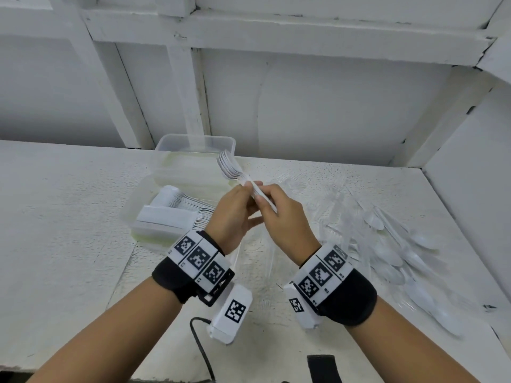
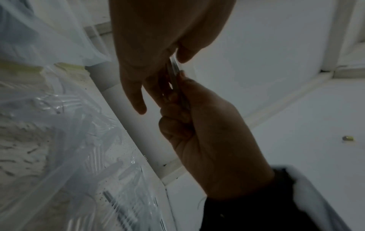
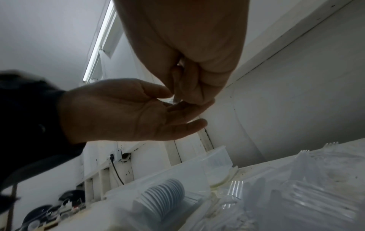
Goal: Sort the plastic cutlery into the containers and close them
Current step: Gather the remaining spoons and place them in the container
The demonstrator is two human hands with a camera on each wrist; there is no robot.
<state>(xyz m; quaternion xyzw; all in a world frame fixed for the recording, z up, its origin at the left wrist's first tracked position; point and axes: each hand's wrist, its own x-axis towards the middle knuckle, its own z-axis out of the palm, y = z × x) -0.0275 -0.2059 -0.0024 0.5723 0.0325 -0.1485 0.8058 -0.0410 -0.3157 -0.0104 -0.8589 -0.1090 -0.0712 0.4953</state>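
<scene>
Mia: While both hands are up over the white table point(image 1: 69, 217), what do they hold?

Sam: A bunch of white plastic forks point(image 1: 231, 167), all stacked together. The right hand point(image 1: 279, 214) has its fingers and thumb curled round the handles. The fork heads stick up and point away, over toward the boxes.

Mia: And the left hand point(image 1: 235, 214)?

Sam: It is right beside the right one. Its fingertips point(image 1: 249, 185) touch the handles near the top. In the right wrist view the left palm point(image 3: 122, 109) looks mostly flat, with the fingers only a little bent, so it is touching and not squeezing.

Mia: Where are the boxes?

Sam: On the table, behind the hands and a bit to the left. The near clear box point(image 1: 138, 214) has a row of white spoons point(image 1: 182, 205) packed inside it, and it has no lid on. The far clear box point(image 1: 193, 150) sits just behind it, touching it. I cannot tell what is in that one.

Mia: Is more cutlery lying around?

Sam: Yes. A loose pile of spoons point(image 1: 403, 252) lies on the table to the right. Some see-through forks point(image 3: 236, 187) lie under the hands, next to the near box
</scene>
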